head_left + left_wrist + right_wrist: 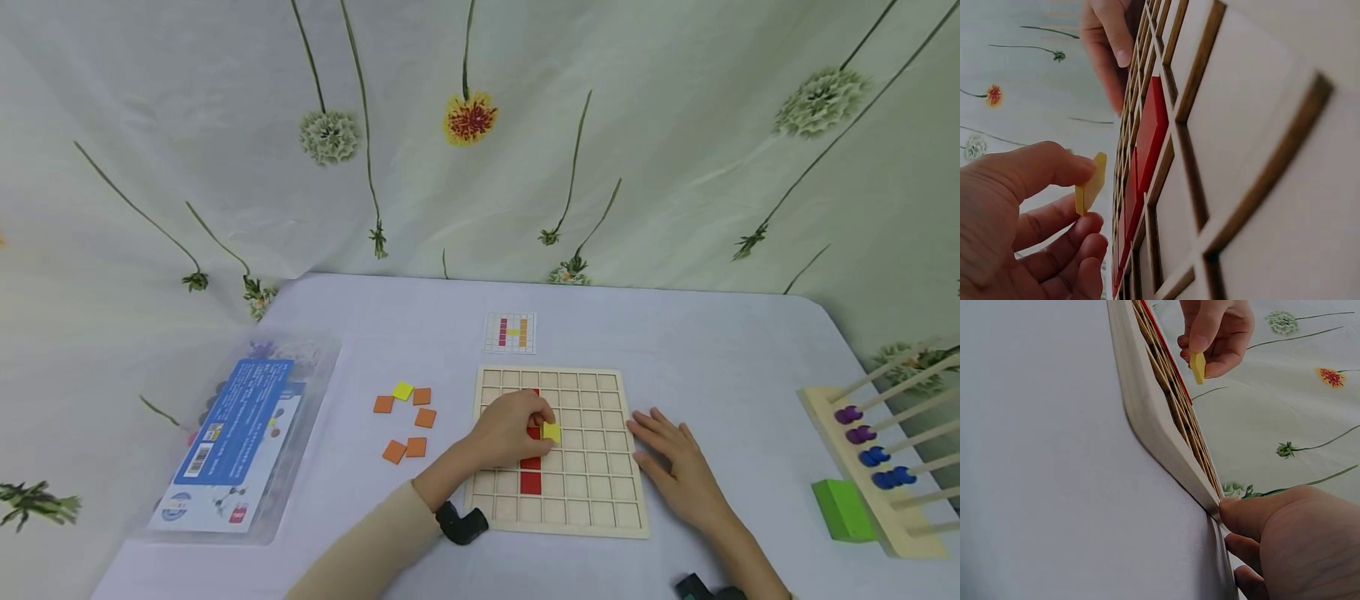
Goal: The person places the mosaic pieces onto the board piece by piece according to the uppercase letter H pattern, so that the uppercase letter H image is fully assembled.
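My left hand (506,429) pinches a yellow square tile (552,432) between thumb and fingers over the wooden grid board (600,464). In the left wrist view that tile (1091,187) stands tilted, apart from the board. A column of red tiles (531,482) sits in the board's squares, partly covered by this hand. Fingers spread, my right hand (675,475) rests by the board's right edge; in the right wrist view its thumb (1247,512) touches the rim. Beyond the board lies a small printed card (517,333) with a red, yellow and orange grid pattern.
Left of the board lie several loose orange tiles (416,447) and one yellow tile (402,391). A clear plastic case (281,500) with a blue label is at the far left. On the right stand a wooden bead rack (862,467) and a green block (843,510).
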A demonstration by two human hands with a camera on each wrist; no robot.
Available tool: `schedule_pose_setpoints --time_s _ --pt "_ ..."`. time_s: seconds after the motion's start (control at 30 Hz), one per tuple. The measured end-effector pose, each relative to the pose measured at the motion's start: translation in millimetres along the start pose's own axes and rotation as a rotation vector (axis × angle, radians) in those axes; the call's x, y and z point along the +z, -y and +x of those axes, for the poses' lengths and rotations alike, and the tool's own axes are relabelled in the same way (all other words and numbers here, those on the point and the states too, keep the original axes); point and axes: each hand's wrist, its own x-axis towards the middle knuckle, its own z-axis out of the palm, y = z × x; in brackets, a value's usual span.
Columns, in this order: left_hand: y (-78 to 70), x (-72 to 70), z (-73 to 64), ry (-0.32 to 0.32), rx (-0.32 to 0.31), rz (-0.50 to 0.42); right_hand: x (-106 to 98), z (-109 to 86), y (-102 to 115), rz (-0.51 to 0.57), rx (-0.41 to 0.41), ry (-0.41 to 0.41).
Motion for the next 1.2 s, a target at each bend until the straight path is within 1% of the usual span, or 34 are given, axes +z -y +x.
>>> schedule_pose_setpoints --time_s 0.13,0.47,0.67,0.9,1.0,1.07,1.13,1.2 --pt "-0.5 2.0 2.0 0.011 0.002 0.035 0.0 0.4 0.3 0.003 0.001 0.001" --pt "-0.4 6.3 5.1 0.008 0.044 0.101 0.2 1.0 0.4 -0.008 -0.008 -0.001" --pt "-0.9 7.3 4.9 0.003 0.050 0.119 -0.3 0.6 0.4 -0.002 -0.007 -0.004" --pt "-0.2 6.3 4.2 -0.002 0.043 0.125 -0.2 1.4 0.9 0.002 -0.008 -0.007" --pt "1.1 3.7 2.3 -0.012 0.037 0.116 -0.1 1.3 1.2 0.000 -0.009 -0.007" --pt "1.3 -0.9 -0.1 -0.027 0.028 0.097 -0.1 1.1 1.4 0.002 -0.011 -0.008" --pt "3.0 -7.3 -3.7 -0.050 0.013 0.070 -0.1 0.7 1.4 0.005 -0.012 -0.009" --pt "6.0 -17.0 -8.8 -0.089 -0.004 0.038 -0.1 0.3 1.1 0.007 -0.012 -0.009"
